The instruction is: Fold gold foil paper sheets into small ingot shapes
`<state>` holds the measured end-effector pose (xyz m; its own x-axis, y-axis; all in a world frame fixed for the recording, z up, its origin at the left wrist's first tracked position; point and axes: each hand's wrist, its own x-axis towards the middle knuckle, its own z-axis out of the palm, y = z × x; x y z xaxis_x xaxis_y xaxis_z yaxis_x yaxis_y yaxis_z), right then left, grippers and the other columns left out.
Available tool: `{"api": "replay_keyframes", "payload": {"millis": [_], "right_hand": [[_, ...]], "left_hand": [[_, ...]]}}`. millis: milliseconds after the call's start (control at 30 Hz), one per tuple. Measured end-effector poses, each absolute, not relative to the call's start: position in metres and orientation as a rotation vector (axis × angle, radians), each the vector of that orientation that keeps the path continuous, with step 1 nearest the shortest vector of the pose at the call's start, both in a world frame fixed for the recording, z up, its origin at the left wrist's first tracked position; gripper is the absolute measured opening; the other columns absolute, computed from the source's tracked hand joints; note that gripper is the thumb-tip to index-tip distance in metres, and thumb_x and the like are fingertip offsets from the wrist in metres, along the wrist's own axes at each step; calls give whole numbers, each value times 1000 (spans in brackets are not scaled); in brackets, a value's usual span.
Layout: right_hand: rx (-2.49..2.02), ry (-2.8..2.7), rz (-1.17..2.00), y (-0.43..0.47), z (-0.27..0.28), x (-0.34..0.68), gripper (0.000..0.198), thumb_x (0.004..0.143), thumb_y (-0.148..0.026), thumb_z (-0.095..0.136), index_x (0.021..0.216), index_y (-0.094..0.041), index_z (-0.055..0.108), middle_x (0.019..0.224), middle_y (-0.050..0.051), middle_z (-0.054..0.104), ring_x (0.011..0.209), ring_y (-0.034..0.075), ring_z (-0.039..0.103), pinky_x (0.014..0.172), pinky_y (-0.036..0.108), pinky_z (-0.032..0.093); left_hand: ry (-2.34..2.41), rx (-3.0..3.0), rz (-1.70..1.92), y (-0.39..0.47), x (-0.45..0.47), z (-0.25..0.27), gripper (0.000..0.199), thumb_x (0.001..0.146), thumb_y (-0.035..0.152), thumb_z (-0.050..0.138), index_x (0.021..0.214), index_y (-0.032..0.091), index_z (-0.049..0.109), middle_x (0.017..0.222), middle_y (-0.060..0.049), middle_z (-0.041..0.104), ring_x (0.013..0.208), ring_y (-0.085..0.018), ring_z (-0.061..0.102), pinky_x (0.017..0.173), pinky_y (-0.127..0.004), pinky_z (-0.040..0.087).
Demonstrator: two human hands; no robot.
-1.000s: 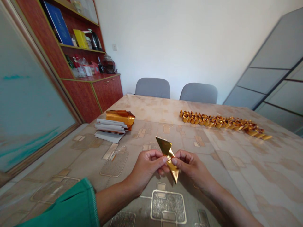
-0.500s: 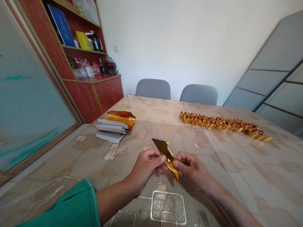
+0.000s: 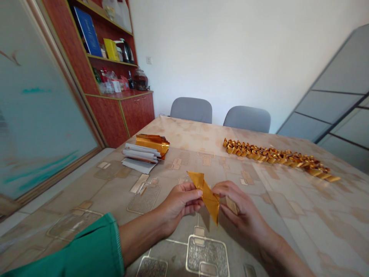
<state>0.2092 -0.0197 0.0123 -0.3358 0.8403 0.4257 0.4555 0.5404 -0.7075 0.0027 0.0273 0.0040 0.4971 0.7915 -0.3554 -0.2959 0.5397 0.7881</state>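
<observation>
Patterned tabletop (image 3: 193,134), with two grey chairs (image 3: 190,110) along its far edge and a plain white wall (image 3: 219,50) beyond. Past the tabletop's far left corner, a red-brown wooden cabinet (image 3: 108,120) stocked with a yellow box (image 3: 111,50) and an electric kettle (image 3: 126,52). Above the tabletop's near middle, a folded strip of gold foil paper (image 3: 210,200), held aslant, with one pointed end downward. Left grip (image 3: 184,199) pinching the strip between thumb and fingers; right grip (image 3: 245,206) curled at the strip's other edge, thumb and fingers parted further back, whether pinching it impossible to tell. On the tabletop's left side, a bundle of gold foil sheets (image 3: 152,142) right beside a pile of white sheets (image 3: 141,156). On the tabletop's far right, a long band of folded gold foil pieces (image 3: 276,156), set closely in rows.
</observation>
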Motion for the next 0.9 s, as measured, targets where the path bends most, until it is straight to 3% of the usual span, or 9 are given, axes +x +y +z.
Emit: {"api": "replay_keyframes", "payload": {"millis": [200,367,633,800,900], "right_hand": [[-969,-2136,426,-20,12,208,21,91,-21,65,107,-33,72,95,4,61,89,21,58,73,33,51],[-929,-2123,342,-18,13,213,28,88,-22,70,109,-39,73,89,3,65,82,21,58,71,36,48],[-1031,-1937,609,-21,18,204,9,88,-30,70,95,-32,73,89,3,61,87,22,58,75,38,47],[-973,-2080,400,-20,15,205,31,84,-26,74,111,-41,73,92,3,61,88,22,56,74,38,45],[-926,-2148,338,-19,16,211,31,86,-26,74,111,-45,73,94,3,63,87,22,57,76,39,44]], "left_hand": [[768,734,682,24,2,2,33,64,27,86,87,13,69,78,-2,70,64,-8,62,63,-19,48],[837,821,733,22,3,4,28,64,29,86,79,13,68,69,-1,69,58,-8,60,59,-19,45],[799,911,809,19,5,4,25,68,29,83,80,11,71,70,-4,70,59,-8,59,57,-19,44],[809,810,716,17,4,6,32,62,30,87,83,11,71,74,-3,71,59,-7,61,61,-19,47],[835,830,725,19,3,7,30,61,29,88,78,11,70,67,-1,69,55,-7,59,57,-18,46]]}}
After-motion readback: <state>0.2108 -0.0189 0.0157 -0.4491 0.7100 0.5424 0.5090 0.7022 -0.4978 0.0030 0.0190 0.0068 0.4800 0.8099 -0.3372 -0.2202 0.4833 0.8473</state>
